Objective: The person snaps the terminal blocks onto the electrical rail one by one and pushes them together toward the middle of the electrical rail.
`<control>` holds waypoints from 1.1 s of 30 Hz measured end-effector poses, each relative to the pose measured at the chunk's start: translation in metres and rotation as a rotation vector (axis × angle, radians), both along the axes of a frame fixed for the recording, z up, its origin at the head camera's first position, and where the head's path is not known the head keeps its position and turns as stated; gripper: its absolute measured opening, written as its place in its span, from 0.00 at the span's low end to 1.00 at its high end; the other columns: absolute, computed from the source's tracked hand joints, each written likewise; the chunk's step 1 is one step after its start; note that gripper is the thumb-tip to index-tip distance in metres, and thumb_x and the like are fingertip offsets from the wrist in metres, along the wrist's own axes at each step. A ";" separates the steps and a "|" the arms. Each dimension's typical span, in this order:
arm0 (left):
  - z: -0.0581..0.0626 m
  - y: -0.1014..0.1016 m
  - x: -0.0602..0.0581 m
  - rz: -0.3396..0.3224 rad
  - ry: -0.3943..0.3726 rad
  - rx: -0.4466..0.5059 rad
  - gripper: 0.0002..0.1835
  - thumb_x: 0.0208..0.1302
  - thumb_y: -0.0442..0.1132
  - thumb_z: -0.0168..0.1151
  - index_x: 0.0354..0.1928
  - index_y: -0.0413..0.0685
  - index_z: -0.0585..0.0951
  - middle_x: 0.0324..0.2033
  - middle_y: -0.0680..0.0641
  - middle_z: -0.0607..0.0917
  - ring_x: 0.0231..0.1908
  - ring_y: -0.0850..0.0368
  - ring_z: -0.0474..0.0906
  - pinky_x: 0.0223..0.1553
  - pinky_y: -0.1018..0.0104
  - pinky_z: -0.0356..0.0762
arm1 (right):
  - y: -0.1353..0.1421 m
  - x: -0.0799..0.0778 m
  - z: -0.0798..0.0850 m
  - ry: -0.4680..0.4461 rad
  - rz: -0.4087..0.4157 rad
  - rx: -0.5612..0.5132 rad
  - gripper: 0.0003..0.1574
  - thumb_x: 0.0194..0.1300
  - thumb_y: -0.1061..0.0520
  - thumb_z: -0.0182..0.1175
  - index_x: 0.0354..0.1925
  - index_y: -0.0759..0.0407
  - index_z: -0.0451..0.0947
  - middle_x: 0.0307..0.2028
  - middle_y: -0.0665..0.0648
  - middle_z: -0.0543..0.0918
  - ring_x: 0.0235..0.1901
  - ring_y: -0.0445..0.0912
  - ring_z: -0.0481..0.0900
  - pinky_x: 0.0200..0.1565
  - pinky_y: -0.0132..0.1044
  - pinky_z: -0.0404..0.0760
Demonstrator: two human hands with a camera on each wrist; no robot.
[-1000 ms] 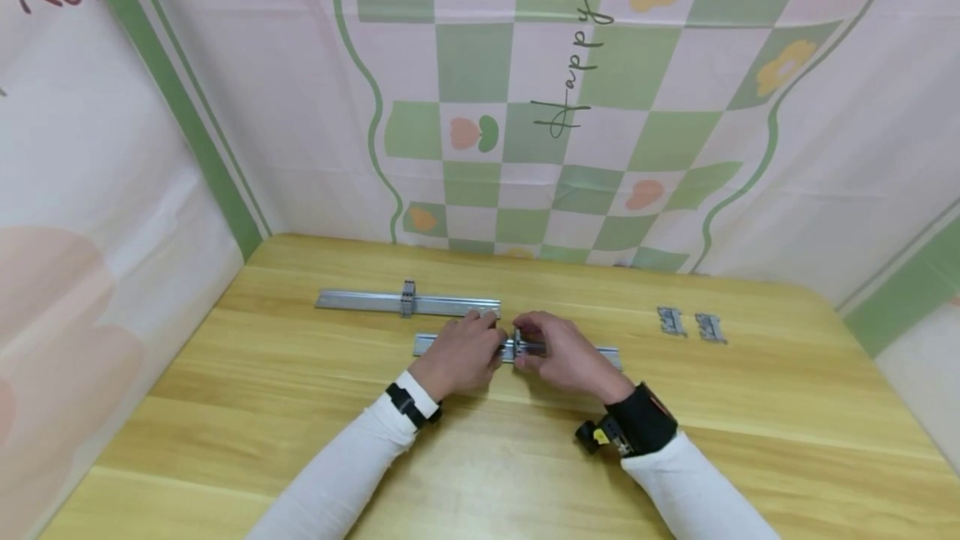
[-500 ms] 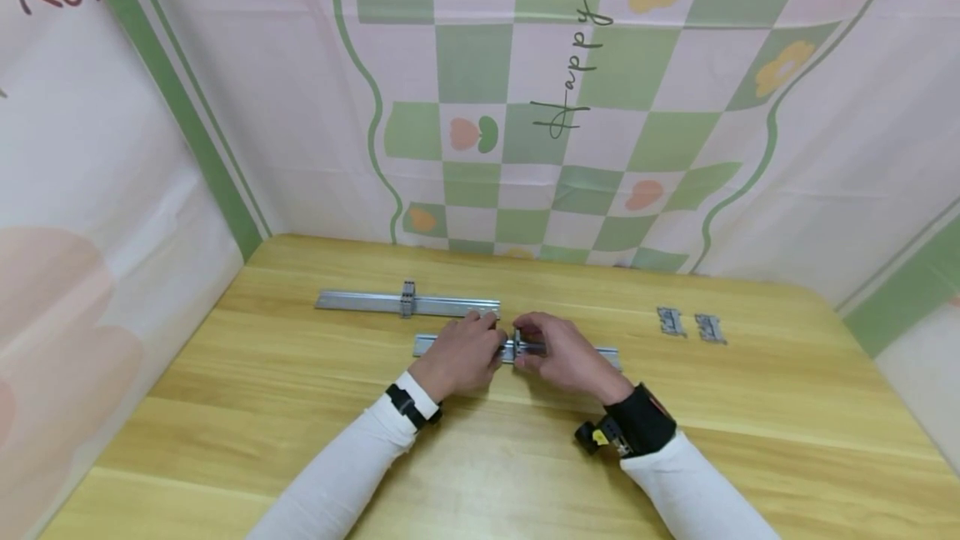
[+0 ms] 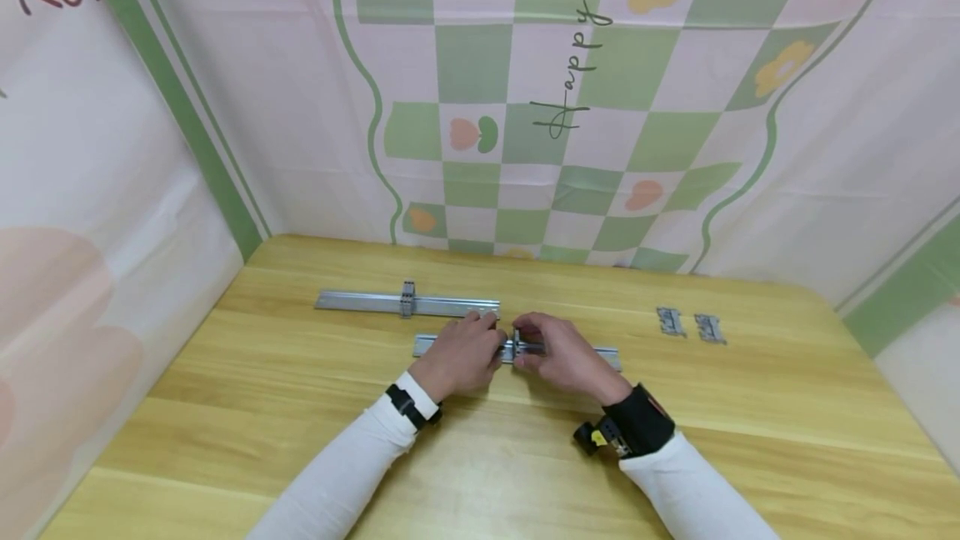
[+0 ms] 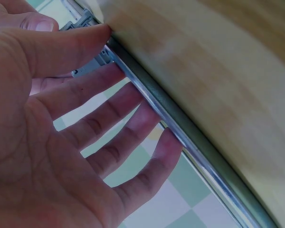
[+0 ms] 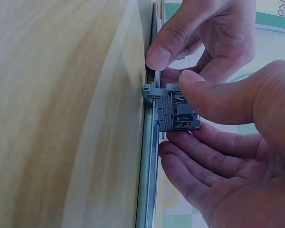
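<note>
In the head view, a slotted metal DIN rail (image 3: 424,345) lies on the table under both hands. My left hand (image 3: 459,355) holds it near its middle, the thumb at its near edge and the fingers along its far side. Just to the right, my right hand (image 3: 566,357) pinches a grey terminal block (image 5: 178,111) between thumb and fingers. The block stands upright across the rail, its foot against the rail in the right wrist view. Whether it is clipped on cannot be told. Fingers hide the middle of the rail.
Behind, to the left, lies a second DIN rail (image 3: 360,301) bearing several grey terminal blocks (image 3: 407,298) side by side. Two loose terminal blocks, a left one (image 3: 671,322) and a right one (image 3: 709,328), lie flat at the right. A patterned cloth (image 3: 480,65) hangs behind the table.
Almost nothing differs. The right wrist has shifted very slightly, while both hands keep their holds on the rail and the block.
</note>
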State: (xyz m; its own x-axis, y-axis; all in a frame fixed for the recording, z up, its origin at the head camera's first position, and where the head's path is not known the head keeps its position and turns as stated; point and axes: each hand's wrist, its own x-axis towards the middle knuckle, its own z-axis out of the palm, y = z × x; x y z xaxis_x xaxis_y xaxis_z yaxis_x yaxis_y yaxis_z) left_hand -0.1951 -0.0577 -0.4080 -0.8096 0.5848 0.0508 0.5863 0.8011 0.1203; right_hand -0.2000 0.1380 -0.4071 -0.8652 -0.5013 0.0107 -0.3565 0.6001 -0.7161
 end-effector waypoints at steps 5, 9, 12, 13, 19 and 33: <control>0.001 0.000 0.000 0.000 0.002 0.001 0.08 0.71 0.43 0.62 0.44 0.49 0.85 0.40 0.50 0.76 0.40 0.54 0.72 0.36 0.61 0.79 | 0.000 0.000 0.000 0.011 -0.002 0.002 0.29 0.66 0.67 0.67 0.63 0.71 0.72 0.58 0.67 0.79 0.58 0.59 0.79 0.58 0.51 0.79; 0.001 0.000 0.001 -0.001 0.006 -0.002 0.08 0.71 0.43 0.62 0.44 0.49 0.85 0.41 0.50 0.77 0.40 0.54 0.73 0.36 0.60 0.80 | -0.001 0.001 0.001 0.014 -0.001 0.001 0.29 0.66 0.67 0.67 0.62 0.71 0.72 0.57 0.67 0.80 0.57 0.59 0.80 0.57 0.51 0.79; 0.000 0.000 0.001 -0.002 0.013 -0.004 0.08 0.71 0.43 0.62 0.43 0.49 0.85 0.41 0.50 0.77 0.41 0.53 0.73 0.36 0.60 0.80 | -0.001 0.001 0.000 0.016 -0.003 0.002 0.28 0.66 0.68 0.67 0.62 0.71 0.72 0.57 0.67 0.80 0.57 0.59 0.80 0.57 0.51 0.79; 0.000 0.000 0.001 -0.002 0.016 -0.004 0.07 0.71 0.43 0.63 0.43 0.49 0.85 0.41 0.50 0.77 0.41 0.53 0.73 0.36 0.60 0.80 | -0.002 0.001 0.000 0.016 -0.004 0.002 0.28 0.66 0.67 0.67 0.62 0.71 0.72 0.57 0.67 0.80 0.57 0.59 0.80 0.57 0.51 0.79; -0.001 0.000 0.001 -0.010 0.027 0.006 0.07 0.71 0.43 0.63 0.42 0.49 0.85 0.40 0.51 0.76 0.40 0.53 0.73 0.35 0.61 0.79 | -0.001 0.001 0.000 0.016 -0.005 0.001 0.28 0.66 0.67 0.66 0.62 0.71 0.72 0.57 0.67 0.80 0.57 0.59 0.80 0.57 0.51 0.79; -0.002 0.000 0.001 -0.005 0.022 0.003 0.08 0.72 0.44 0.62 0.44 0.50 0.85 0.41 0.51 0.76 0.43 0.53 0.74 0.37 0.59 0.80 | -0.002 0.001 0.000 0.032 -0.004 0.008 0.28 0.65 0.67 0.67 0.61 0.71 0.73 0.56 0.67 0.81 0.56 0.58 0.81 0.57 0.51 0.80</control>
State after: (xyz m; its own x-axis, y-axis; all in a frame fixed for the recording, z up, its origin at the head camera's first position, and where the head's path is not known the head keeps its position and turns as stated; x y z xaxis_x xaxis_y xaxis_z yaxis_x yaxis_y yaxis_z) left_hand -0.1940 -0.0577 -0.4096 -0.8051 0.5889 0.0703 0.5931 0.7976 0.1098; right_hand -0.1991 0.1361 -0.4068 -0.8665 -0.4980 0.0343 -0.3766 0.6071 -0.6998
